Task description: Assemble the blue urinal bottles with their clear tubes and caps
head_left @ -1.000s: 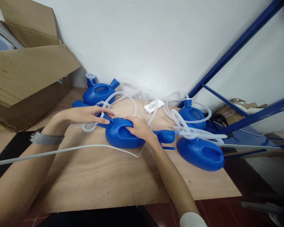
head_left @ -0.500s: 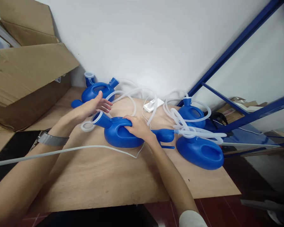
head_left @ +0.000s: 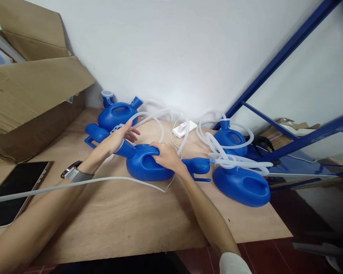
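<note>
A blue plastic bottle (head_left: 144,167) with a loop handle stands on the wooden table, its wide neck tilted to the left. My right hand (head_left: 165,155) is wrapped round its handle. Over the bottle's neck is my left hand (head_left: 124,136), fingers apart and holding nothing; it partly hides the mouth. Behind it sits another blue bottle (head_left: 105,116), beside a blue piece with a white rim (head_left: 107,99). Two more blue bottles, one at the back (head_left: 227,139) and one nearer (head_left: 246,186), stand at the right with coiled clear tubes (head_left: 223,152).
An open cardboard box (head_left: 37,91) fills the back left. A black phone (head_left: 17,190) lies at the table's left. A white cable (head_left: 103,179) crosses in front of the held bottle. A white power strip (head_left: 184,129) lies near the wall. Blue metal shelving (head_left: 300,142) rises at the right.
My left hand has moved slightly right and down, now over the bottle's neck. The white ring beside the neck is mostly covered. My right hand keeps its grip on the handle.
</note>
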{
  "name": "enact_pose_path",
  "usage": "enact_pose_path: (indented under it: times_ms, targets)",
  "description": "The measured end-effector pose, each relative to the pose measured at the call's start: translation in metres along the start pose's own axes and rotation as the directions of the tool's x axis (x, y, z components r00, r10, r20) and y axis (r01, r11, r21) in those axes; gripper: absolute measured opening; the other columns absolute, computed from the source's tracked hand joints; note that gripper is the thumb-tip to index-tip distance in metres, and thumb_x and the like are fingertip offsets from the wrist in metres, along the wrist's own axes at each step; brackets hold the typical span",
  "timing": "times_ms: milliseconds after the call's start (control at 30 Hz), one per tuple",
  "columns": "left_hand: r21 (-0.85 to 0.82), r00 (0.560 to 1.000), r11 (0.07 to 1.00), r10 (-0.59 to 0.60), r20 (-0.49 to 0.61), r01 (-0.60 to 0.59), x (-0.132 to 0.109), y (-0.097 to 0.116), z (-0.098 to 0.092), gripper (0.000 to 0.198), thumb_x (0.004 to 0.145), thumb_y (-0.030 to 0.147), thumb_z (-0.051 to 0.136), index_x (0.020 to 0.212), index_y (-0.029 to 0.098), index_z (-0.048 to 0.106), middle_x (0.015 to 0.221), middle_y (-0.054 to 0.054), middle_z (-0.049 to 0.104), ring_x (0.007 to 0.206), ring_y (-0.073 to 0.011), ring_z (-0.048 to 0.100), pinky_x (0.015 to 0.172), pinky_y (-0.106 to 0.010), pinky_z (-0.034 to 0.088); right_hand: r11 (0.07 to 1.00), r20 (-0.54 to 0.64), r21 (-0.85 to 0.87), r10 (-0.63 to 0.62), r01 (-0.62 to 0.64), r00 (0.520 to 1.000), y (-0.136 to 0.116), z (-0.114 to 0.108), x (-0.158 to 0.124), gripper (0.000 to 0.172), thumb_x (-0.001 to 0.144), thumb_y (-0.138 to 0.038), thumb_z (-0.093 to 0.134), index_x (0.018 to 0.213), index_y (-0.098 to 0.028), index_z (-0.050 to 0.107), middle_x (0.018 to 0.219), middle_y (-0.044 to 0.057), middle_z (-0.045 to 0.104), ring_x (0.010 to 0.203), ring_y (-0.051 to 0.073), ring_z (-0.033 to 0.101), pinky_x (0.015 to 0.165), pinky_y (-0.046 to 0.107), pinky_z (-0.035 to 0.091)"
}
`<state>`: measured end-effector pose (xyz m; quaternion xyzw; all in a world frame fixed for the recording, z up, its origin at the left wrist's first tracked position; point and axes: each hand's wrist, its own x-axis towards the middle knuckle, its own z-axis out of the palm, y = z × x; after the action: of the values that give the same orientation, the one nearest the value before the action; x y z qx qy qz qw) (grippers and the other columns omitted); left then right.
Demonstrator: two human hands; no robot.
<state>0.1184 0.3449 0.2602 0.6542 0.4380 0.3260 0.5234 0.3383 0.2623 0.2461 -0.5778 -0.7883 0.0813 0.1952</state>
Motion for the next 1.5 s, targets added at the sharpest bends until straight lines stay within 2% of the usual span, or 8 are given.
enact_pose_path:
  times_ms: [400,567,667,800,967,1100,1367,1500]
  targets:
    - [-0.252,0.97,0.965,0.131,0.204,-0.077,0.0,-0.01,-0.009,0.089,0.077,0.095,0.054,0.114,0.017,0.074,0.106,-0.016,0.076,0.105,-0.0359,0.069,0.097,-0.044,0.053,1.0,0.041,0.014,0.002,-0.002,0.999,-0.001,-0.003,0.002,0.036,0.09,-0.016,0.061,0.121,-0.019,0.078,0.116,0.005,0.08,0.107,0.027,0.074,0.09,0.033,0.049]
    - [-0.386,0.987,0.909,0.153,-0.043,-0.158,-0.002,-0.014,-0.007,0.079,0.075,0.085,0.059,0.107,0.014,0.071,0.102,-0.016,0.073,0.097,-0.0322,0.068,0.082,-0.039,0.054,0.998,0.043,-0.048,0.04,-0.038,0.998,-0.003,-0.003,0.001,0.035,0.09,-0.018,0.061,0.121,-0.021,0.077,0.113,0.005,0.08,0.106,0.027,0.074,0.089,0.032,0.049]
    - [-0.281,0.957,0.934,0.154,-0.245,-0.222,-0.007,-0.013,-0.017,0.057,0.082,0.068,0.061,0.102,0.016,0.07,0.098,-0.013,0.072,0.095,-0.0274,0.067,0.078,-0.034,0.051,0.997,0.04,-0.059,0.049,-0.047,0.998,-0.004,-0.004,0.001,0.034,0.091,-0.02,0.061,0.12,-0.021,0.078,0.111,0.005,0.08,0.104,0.027,0.074,0.088,0.033,0.049]
    - [0.094,0.938,0.995,0.074,-0.339,-0.045,-0.016,-0.025,-0.047,0.042,0.084,0.061,0.054,0.088,0.02,0.065,0.082,-0.009,0.066,0.08,-0.0265,0.062,0.073,-0.037,0.048,0.993,0.032,-0.08,0.092,-0.089,0.995,-0.004,-0.003,0.0,0.034,0.091,-0.022,0.061,0.121,-0.023,0.078,0.107,0.007,0.08,0.101,0.029,0.074,0.084,0.035,0.048]
    - [0.713,0.984,0.695,0.174,-0.042,-0.092,-0.031,-0.082,-0.064,0.066,0.084,0.075,0.041,0.101,0.02,0.074,0.114,-0.019,0.073,0.11,-0.0394,0.064,0.099,-0.05,0.046,0.995,-0.007,-0.023,0.095,-0.095,0.995,-0.003,-0.002,-0.001,0.026,0.09,-0.018,0.062,0.111,-0.023,0.077,0.107,0.005,0.079,0.098,0.024,0.073,0.083,0.031,0.049]
    - [0.81,0.978,0.576,0.209,-0.018,-0.108,-0.04,-0.118,-0.057,0.076,0.091,0.072,0.042,0.137,0.019,0.07,0.15,-0.022,0.058,0.137,-0.0469,0.052,0.108,-0.059,0.045,0.998,-0.006,0.034,0.055,-0.054,0.998,-0.001,-0.003,0.0,0.018,0.093,-0.021,0.063,0.105,-0.021,0.076,0.104,0.004,0.079,0.097,0.023,0.073,0.084,0.031,0.049]
    - [0.797,0.963,0.568,0.262,0.061,-0.205,-0.037,-0.129,-0.064,0.067,0.103,0.062,0.03,0.123,0.018,0.077,0.159,-0.013,0.058,0.14,-0.0397,0.057,0.11,-0.052,0.048,0.951,0.127,0.309,-0.07,0.028,0.989,0.002,-0.019,-0.006,0.059,0.094,-0.053,0.075,0.143,-0.022,0.067,0.146,0.006,0.068,0.133,0.027,0.066,0.116,0.041,0.047]
    - [0.784,0.973,0.601,0.23,0.016,-0.154,-0.046,-0.113,-0.06,0.062,0.099,0.063,0.032,0.108,0.017,0.073,0.149,-0.016,0.064,0.129,-0.0412,0.063,0.097,-0.049,0.051,0.877,0.147,0.475,-0.162,0.074,0.976,-0.001,-0.023,-0.003,0.055,0.109,-0.058,0.049,0.143,-0.02,0.068,0.149,0.008,0.066,0.138,0.023,0.062,0.122,0.039,0.044]
